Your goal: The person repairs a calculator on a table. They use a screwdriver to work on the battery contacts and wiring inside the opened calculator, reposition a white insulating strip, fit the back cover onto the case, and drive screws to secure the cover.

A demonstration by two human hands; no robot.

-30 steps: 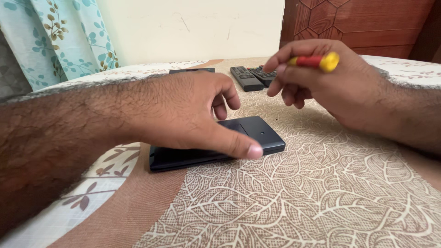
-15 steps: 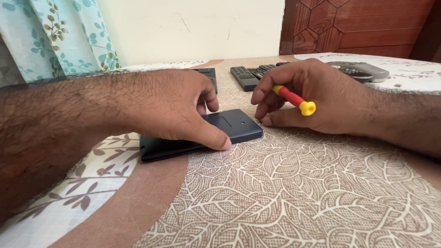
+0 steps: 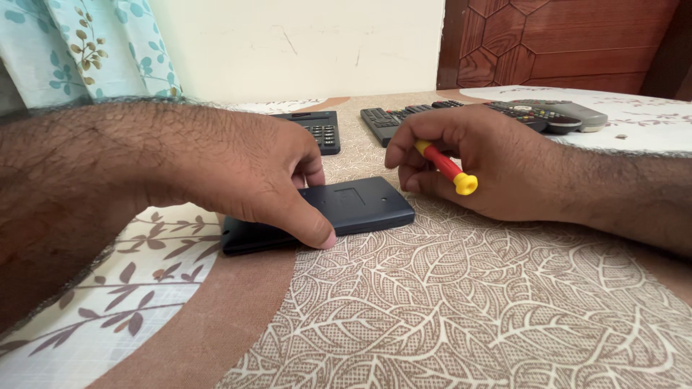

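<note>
Leaf-patterned cloth [image 3: 461, 302] is spread beneath a dark flat device [image 3: 346, 209].
The device is pinned by the left hand [image 3: 252, 173], thumb on its near edge; a red-and-yellow screwdriver [image 3: 447, 167] is gripped in the right hand [image 3: 483, 169], just beside it.

Plain cream wall [image 3: 303, 43] ran behind, faintly cracked, evenly lit by soft daylight with no hard shadows. A light blue curtain [image 3: 86, 43] with a leaf-and-flower print hung at the upper left, and a dark brown wooden panel [image 3: 562, 39] carved in hexagons stood at the upper right. The bench [image 3: 447, 310] was covered by a cloth printed with white leaves on brown, with pale floral patches at the edges.
</note>
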